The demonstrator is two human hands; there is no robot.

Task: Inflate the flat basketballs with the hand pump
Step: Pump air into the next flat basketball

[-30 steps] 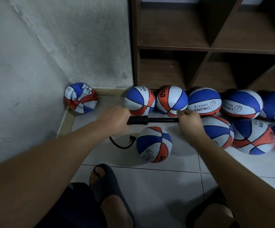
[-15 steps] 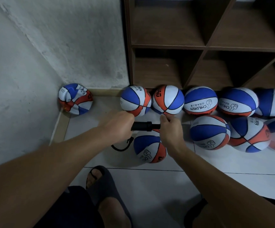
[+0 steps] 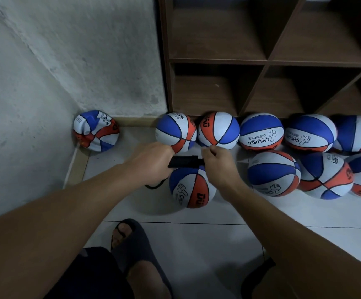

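A black hand pump (image 3: 185, 161) lies level between my hands above a blue, white and orange basketball (image 3: 191, 187) on the floor. My left hand (image 3: 151, 164) grips the pump's left end. My right hand (image 3: 217, 161) is closed on its handle end, close to the barrel, so only a short black section shows. A thin black hose (image 3: 153, 186) curls out below my left hand toward the ball. A crumpled, flat basketball (image 3: 95, 131) rests in the wall corner at the left.
Several round basketballs (image 3: 273, 173) crowd the floor to the right in two rows, in front of a brown cubby shelf (image 3: 263, 61). White walls close off the left. My sandalled foot (image 3: 130, 240) is on the tiles below the ball.
My right hand has pushed the handle leftward into the barrel, so the pump is now much shorter. The view has shifted slightly.
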